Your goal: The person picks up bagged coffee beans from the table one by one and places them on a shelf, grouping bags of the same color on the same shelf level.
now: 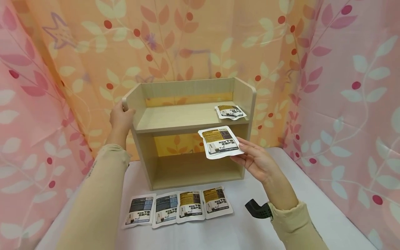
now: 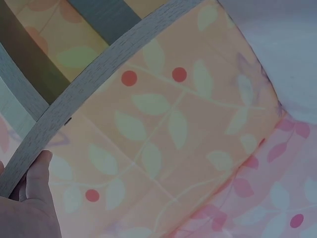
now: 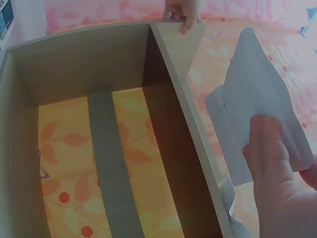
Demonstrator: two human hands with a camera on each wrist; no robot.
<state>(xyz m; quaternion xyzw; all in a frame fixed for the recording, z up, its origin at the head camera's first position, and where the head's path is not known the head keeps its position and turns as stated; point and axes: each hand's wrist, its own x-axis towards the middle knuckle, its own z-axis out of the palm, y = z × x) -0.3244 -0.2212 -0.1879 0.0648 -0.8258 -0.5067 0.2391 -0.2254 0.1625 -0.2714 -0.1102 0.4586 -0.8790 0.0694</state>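
Note:
My right hand pinches a flat white coffee packet with a yellow-brown label, printed side up, in front of the upper board of a small wooden shelf. From below, the right wrist view shows fingers under the pale back of this packet. My left hand grips the shelf's left side panel near its top front corner; in the left wrist view its fingers lie along the panel edge. Another yellow-brown packet lies on the upper board at the right, slightly over the front edge.
On the white tabletop before the shelf lie two blue-labelled packets at the left and two yellow-brown ones beside them. Floral curtains stand behind and at both sides. A black wrist mount sticks out from my right sleeve.

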